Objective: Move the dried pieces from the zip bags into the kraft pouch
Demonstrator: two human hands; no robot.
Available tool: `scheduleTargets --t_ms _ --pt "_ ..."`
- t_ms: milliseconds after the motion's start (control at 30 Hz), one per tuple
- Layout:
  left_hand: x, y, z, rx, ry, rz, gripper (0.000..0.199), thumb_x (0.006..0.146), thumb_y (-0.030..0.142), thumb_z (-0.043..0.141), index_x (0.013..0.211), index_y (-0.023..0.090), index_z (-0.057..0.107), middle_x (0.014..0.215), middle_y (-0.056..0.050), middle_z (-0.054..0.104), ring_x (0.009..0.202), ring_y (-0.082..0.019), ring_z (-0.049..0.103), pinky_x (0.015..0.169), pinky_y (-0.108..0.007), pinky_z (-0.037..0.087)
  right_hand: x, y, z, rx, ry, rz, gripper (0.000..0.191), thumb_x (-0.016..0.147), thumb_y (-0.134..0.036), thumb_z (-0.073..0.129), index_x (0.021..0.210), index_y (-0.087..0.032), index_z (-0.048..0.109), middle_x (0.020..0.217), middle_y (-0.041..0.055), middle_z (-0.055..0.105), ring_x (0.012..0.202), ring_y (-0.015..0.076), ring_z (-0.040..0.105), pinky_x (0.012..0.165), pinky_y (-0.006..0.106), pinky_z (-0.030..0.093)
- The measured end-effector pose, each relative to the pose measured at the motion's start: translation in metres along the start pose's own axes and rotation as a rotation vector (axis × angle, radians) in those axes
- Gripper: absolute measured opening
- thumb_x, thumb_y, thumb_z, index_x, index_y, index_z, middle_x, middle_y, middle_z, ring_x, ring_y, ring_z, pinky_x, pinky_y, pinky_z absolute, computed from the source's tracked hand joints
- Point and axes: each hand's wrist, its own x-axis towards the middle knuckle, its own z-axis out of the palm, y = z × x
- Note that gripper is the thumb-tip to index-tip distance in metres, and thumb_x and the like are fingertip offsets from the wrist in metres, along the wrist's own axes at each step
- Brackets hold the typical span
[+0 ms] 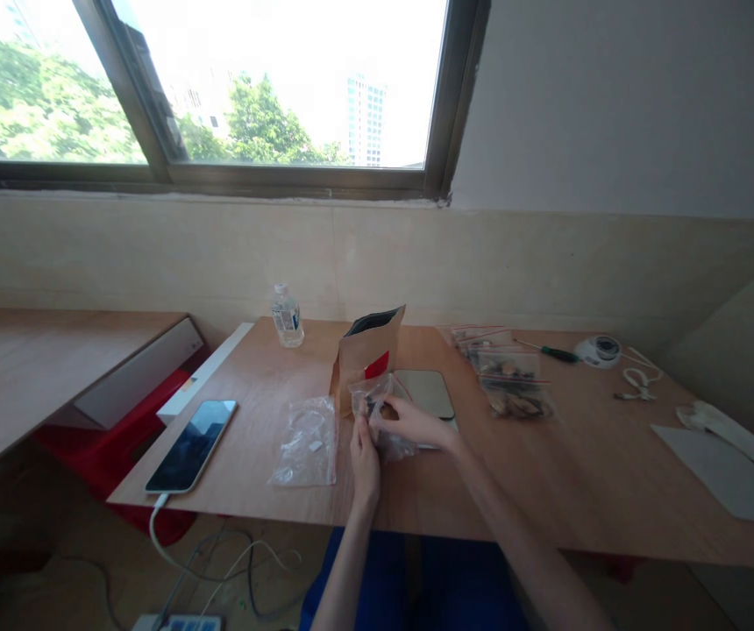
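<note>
Both my hands are closed on a clear plastic bag (398, 445) above the front middle of the table. My left hand (365, 460) pinches it from the left, and my right hand (416, 421) has its fingers at the upper part. Something small and dark shows inside, too small to name. Just behind stands an open brown paper pouch (357, 359) with a red patch. A flat, pale, square device with rounded corners (426, 392) lies beyond my right hand. Left of my hands, another clear plastic bag (308, 447) lies flat on the table.
Filled zip bags (515, 386) lie to the right, near a green-handled screwdriver (558, 354), a white round device (601, 350) and a coiled cable (640, 383). A plugged-in phone (191, 447) rests at the left edge. A water bottle (288, 317) stands behind. Paper (725, 473) lies far right.
</note>
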Motion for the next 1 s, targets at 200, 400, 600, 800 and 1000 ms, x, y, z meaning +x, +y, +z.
scheduleTargets --t_ms 200,400,600,800,1000 --pt "0.0 -0.002 0.0 -0.013 -0.017 -0.005 0.049 0.089 0.047 0.032 0.131 0.023 0.045 0.14 -0.003 0.04 0.132 -0.016 0.03 0.11 -0.031 0.022 -0.001 0.003 0.008 0.103 0.125 0.024 0.028 0.079 -0.025 0.056 0.104 -0.015 0.063 0.094 0.0061 0.067 0.084 0.0188 0.061 0.076 0.029 0.047" --pt "-0.001 0.007 0.001 -0.022 -0.064 0.007 0.047 0.09 0.044 0.034 0.127 0.021 0.05 0.135 -0.004 0.047 0.129 -0.017 0.036 0.108 -0.032 0.026 -0.006 0.003 0.002 0.108 0.31 0.113 0.025 0.073 -0.021 0.059 0.095 -0.013 0.067 0.094 0.0088 0.07 0.084 0.0213 0.063 0.076 0.032 0.049" --pt "-0.003 0.011 0.003 -0.065 -0.036 -0.075 0.047 0.089 0.046 0.034 0.122 0.021 0.055 0.129 -0.005 0.054 0.125 -0.021 0.042 0.107 -0.035 0.029 -0.012 -0.005 -0.005 0.066 0.379 0.099 0.026 0.074 -0.022 0.059 0.096 -0.014 0.068 0.097 0.0099 0.07 0.087 0.0233 0.065 0.078 0.035 0.05" --pt "0.0 0.0 0.0 -0.102 -0.032 -0.088 0.048 0.087 0.049 0.036 0.118 0.02 0.058 0.126 -0.005 0.056 0.123 -0.021 0.045 0.106 -0.037 0.03 -0.017 -0.015 -0.002 -0.153 0.393 0.145 0.028 0.074 -0.016 0.058 0.1 -0.019 0.068 0.099 0.01 0.07 0.088 0.0254 0.065 0.077 0.035 0.049" --pt "0.002 -0.004 -0.001 -0.11 -0.023 -0.092 0.048 0.087 0.05 0.036 0.118 0.02 0.058 0.125 -0.006 0.057 0.12 -0.02 0.047 0.105 -0.036 0.031 -0.022 -0.018 -0.001 -0.046 0.431 0.195 0.025 0.074 -0.021 0.058 0.096 -0.015 0.069 0.096 0.0104 0.071 0.084 0.0254 0.065 0.074 0.034 0.049"
